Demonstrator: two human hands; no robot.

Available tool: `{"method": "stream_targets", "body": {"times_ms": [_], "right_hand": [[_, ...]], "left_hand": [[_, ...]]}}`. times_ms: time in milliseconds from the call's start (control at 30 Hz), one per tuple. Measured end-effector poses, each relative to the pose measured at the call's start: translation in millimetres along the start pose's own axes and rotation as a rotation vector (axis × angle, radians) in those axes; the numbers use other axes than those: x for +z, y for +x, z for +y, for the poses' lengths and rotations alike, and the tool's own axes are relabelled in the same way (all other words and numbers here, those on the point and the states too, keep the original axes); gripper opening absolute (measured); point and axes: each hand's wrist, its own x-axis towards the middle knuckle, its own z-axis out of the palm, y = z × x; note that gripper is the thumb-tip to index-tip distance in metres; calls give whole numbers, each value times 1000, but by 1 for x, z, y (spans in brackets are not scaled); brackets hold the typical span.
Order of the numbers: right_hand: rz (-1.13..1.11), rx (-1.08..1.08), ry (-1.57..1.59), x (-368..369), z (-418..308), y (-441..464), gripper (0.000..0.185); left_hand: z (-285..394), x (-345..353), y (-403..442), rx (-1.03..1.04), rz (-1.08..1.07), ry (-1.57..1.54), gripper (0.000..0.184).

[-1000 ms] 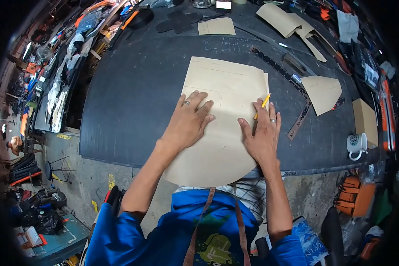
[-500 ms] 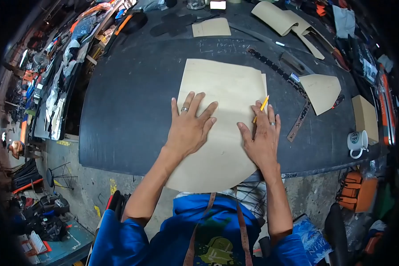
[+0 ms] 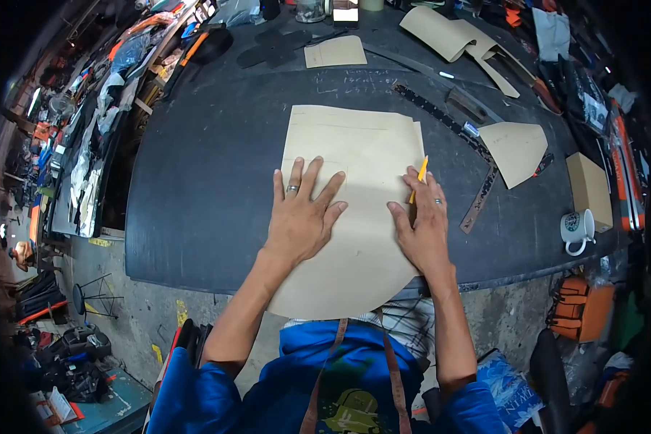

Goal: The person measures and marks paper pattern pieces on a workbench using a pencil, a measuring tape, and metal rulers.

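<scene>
A large tan paper pattern piece (image 3: 362, 260) with a rounded near edge lies on the dark table, its near end hanging past the table's front edge. My left hand (image 3: 296, 220) rests flat on the paper's left side with fingers spread. On the right side, my right hand (image 3: 423, 235) leans on the paper and holds a yellow pencil (image 3: 422, 169) between its fingers, the pencil slanting up and away. Faint pencil lines show near the paper's far edge. A second sheet's edge peeks out at the far right corner.
To the right lie a dark metal L-square (image 3: 445, 116), a smaller paper piece (image 3: 517, 148) and a marker (image 3: 471, 129). A white mug (image 3: 577, 230) and a cardboard box (image 3: 589, 189) stand near the right edge. Curled paper (image 3: 441, 35) and another paper piece (image 3: 335, 53) lie farther back.
The view has tilted slightly, so the table's things sit a little left. The paper's far marked edge now lies flatter in view. Both hands remain on the paper, the pencil still held.
</scene>
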Motion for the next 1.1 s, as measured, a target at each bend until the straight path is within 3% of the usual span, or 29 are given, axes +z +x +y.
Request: {"method": "stream_targets", "body": {"times_ms": [267,400,600,733,1100], "right_hand": [[-51,-93,-116,6,0,20,45],[-201,-208,-282,16,-21,29,38],[-281,-338,-242,53,-42,37,38],[-193,-374,-161,72,-50,34,39],[-178,-227,-213,60,-43,23,37]], "left_hand": [[5,8,-6,-63,60,20,56],[6,6,-5,-70,50,26,55],[5,9,-5,-75,85,-7,56],[3,13,-3,-94,89,4,55],[4,11,-3,-89,93,8,53]]}}
